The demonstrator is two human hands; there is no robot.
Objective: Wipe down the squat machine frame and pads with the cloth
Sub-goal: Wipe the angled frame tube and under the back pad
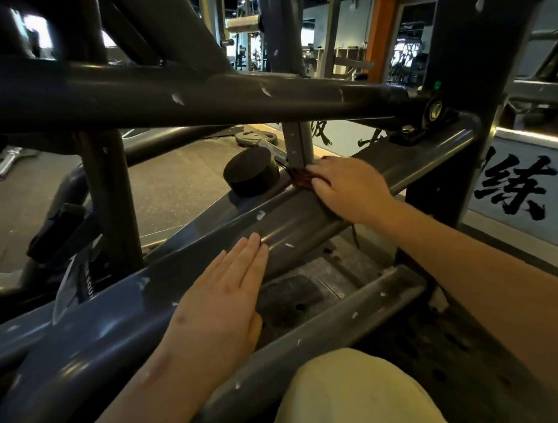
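Two hands are seen on the chipped grey-painted steel tube frame (193, 97). One dark reddish-brown cloth (300, 178) is held against the sloping tube at the foot of a short upright, with the right hand (347, 185) curled over it. The left hand (225, 292) is laid flat lower down, fingers straight and pressed together. One black round rubber stopper (252, 171) is set just beside the cloth. One grey weight plate (255, 137) is lying on the floor beyond. Large black brush characters (515, 188) are painted on the wall — "练" can be read.

My right hand (346, 190) covers most of the dark reddish cloth (300, 179) — only a crumpled edge shows. The lettered sticker (86, 285) is too blurred to read — the grey steel frame tube (286, 228) runs off the left edge.
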